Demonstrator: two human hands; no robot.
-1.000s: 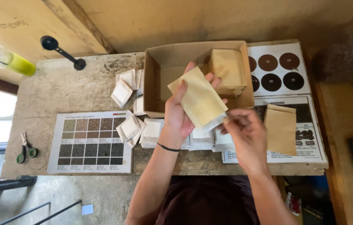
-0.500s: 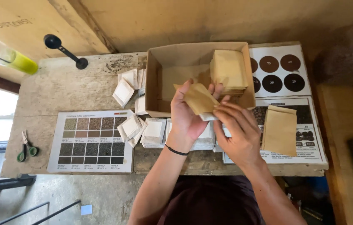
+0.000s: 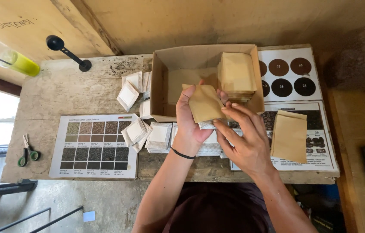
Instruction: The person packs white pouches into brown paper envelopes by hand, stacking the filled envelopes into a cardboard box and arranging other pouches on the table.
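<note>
The left hand (image 3: 191, 125) grips a flat tan paper pouch (image 3: 205, 102), fingers curled around its edges, holding it just above the front of the open cardboard box (image 3: 165, 82). The right hand (image 3: 245, 138), fingers half spread, pinches a white filter bag (image 3: 206, 125) at the pouch's lower edge. A stack of matching pouches (image 3: 236, 73) stands inside the box; thin white bags (image 3: 160, 136) lie on the rough wooden table (image 3: 70, 90).

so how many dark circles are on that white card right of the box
4, in a two-by-two block on the white card: upper left, upper right, lower left, lower right. The cardboard box may hide more.
</note>
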